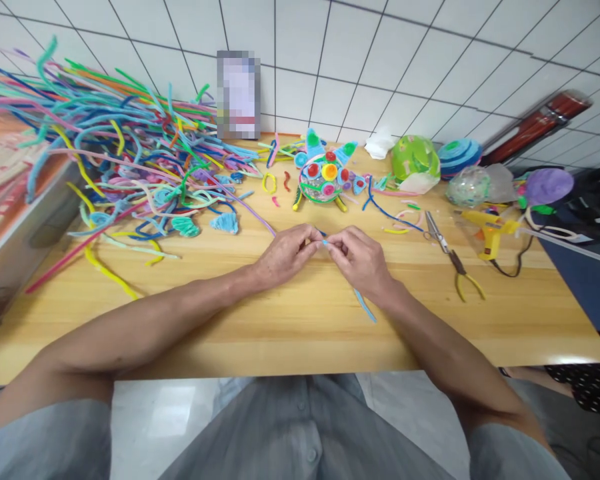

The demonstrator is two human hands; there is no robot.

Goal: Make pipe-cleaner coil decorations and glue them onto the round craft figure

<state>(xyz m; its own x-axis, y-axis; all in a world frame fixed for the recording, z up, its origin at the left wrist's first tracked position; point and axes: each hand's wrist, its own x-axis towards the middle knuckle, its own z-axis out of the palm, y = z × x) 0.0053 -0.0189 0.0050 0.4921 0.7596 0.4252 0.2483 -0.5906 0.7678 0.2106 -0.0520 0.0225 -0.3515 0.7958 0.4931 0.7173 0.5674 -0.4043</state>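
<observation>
Fingertip to fingertip above the middle of the table, my left hand (291, 255) and my right hand (359, 260) both pinch a light blue pipe cleaner (365, 307). One end of it hangs out below my right palm; its middle is hidden by the fingers. A small dark blue bit shows between the fingertips, too small to make out. Just beyond my hands stands a pipe-cleaner creature (323, 180) with blue and green ears, round coloured discs and yellow feet. A purple pipe cleaner (253, 212) runs from the pile toward my left hand.
A large heap of pipe cleaners (130, 153) covers the left side, beside a box (30, 227). Scissors (437, 231), yellow-handled pliers (461, 272) and a yellow glue gun (490, 230) lie at right. Behind them sit a green ball (415, 160) and a blue coiled piece (460, 157).
</observation>
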